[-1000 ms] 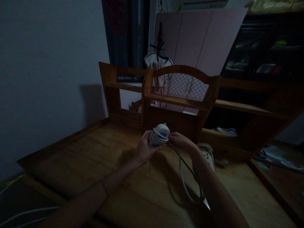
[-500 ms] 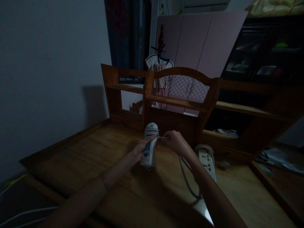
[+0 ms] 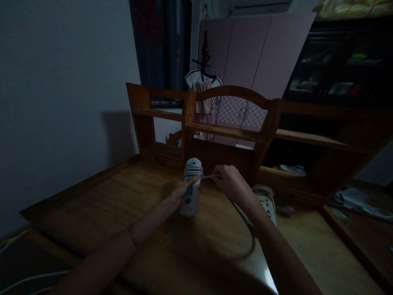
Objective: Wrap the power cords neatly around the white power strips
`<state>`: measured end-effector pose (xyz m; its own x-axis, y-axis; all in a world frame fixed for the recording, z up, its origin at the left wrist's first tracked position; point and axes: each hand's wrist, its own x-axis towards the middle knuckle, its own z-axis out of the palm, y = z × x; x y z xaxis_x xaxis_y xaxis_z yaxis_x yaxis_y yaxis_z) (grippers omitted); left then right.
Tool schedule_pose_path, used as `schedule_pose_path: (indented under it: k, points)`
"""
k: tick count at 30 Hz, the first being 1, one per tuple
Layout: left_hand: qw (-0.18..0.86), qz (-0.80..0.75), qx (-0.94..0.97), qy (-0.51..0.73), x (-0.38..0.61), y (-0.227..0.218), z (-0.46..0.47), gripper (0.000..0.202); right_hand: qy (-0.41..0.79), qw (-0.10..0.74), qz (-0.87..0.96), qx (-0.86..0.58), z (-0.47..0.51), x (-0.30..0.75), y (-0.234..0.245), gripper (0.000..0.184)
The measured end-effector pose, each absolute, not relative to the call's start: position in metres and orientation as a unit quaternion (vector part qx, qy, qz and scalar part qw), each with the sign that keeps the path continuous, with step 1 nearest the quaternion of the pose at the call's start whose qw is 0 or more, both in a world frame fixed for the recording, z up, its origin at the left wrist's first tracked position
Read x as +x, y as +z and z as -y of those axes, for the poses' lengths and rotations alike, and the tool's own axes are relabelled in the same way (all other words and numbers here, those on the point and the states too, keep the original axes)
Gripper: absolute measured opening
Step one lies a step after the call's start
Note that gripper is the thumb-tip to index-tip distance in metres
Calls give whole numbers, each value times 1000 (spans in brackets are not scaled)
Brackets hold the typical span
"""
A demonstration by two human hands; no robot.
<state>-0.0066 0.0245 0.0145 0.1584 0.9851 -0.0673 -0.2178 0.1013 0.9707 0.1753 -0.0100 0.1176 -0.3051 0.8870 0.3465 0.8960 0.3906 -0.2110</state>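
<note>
A white power strip [image 3: 189, 207] with blue socket panels is held tilted above the wooden tabletop, its upper end wrapped in several turns of grey cable [image 3: 193, 170]. My left hand [image 3: 181, 191] is closed around the strip, thumb across its front just below the coils. To the right, my right hand [image 3: 229, 178] pinches the cable, and a short length runs taut between it and the strip. The cable's loose part hangs below my right hand in a loop toward the tabletop. My right forearm partly hides a second white power strip [image 3: 267, 200] lying on the wood.
A wooden shelf unit [image 3: 227, 130] rises along the back of the tabletop [image 3: 138, 205]. A pale wall [image 3: 67, 82] stands at the left. Papers [image 3: 362, 200] lie at the far right. White cables [image 3: 33, 278] show at the lower left.
My right hand has shifted slightly right, still pinching the cable, and its forearm covers more of the second strip. The hanging loop has swung. My left hand keeps its hold.
</note>
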Motion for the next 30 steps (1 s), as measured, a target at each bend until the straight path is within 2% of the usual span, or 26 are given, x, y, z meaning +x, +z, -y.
schedule_pose_path:
  k: [5, 13, 20, 26, 30]
  points:
    - [657, -384, 424, 490, -6, 13, -26, 49, -21, 261, 798, -542, 14, 173, 127, 16]
    - [638, -386, 449, 493, -9, 9, -26, 46, -52, 234, 806, -541, 13, 170, 122, 11]
    - [613, -358, 517, 479, -1, 14, -18, 40, 15, 241, 792, -561, 3, 185, 118, 45]
    - [558, -338, 616, 442, 5, 19, -12, 36, -18, 161, 789, -593, 7, 181, 118, 61]
    - [530, -354, 644, 423, 6, 25, -8, 36, 11, 140, 810, -569, 12, 184, 120, 68]
